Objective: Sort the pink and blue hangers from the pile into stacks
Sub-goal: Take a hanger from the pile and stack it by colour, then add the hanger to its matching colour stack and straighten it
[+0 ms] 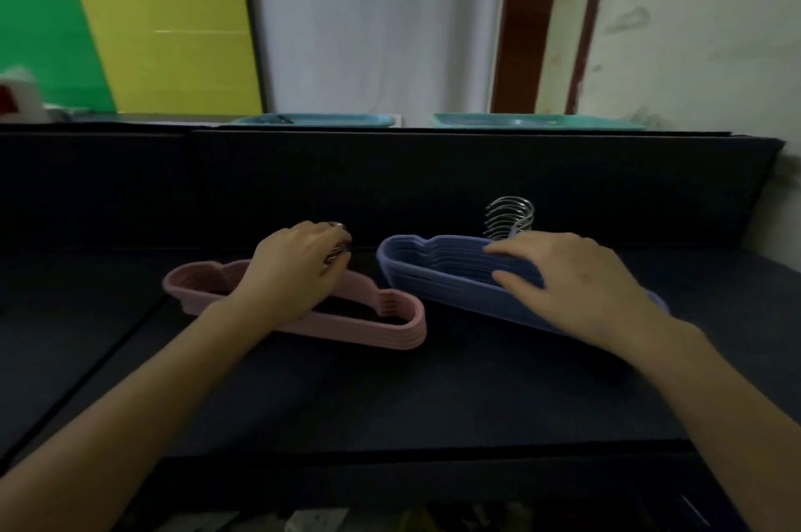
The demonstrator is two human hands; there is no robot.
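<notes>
Pink hangers (390,325) gripped by left hand (294,271); right hand (581,289) presses blue hangers (433,267).

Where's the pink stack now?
Head view: pink stack lies left of centre on the dark table, under the left hand, just left of the blue stack.

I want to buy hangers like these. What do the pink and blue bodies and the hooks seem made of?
The pink hangers look matte, without shine, with moulded ridges: likely plastic, perhaps flocked or rubber-coated. The blue hangers show the same matte, moulded look. The hooks are thin, bright and shiny: likely chromed steel wire.
</notes>
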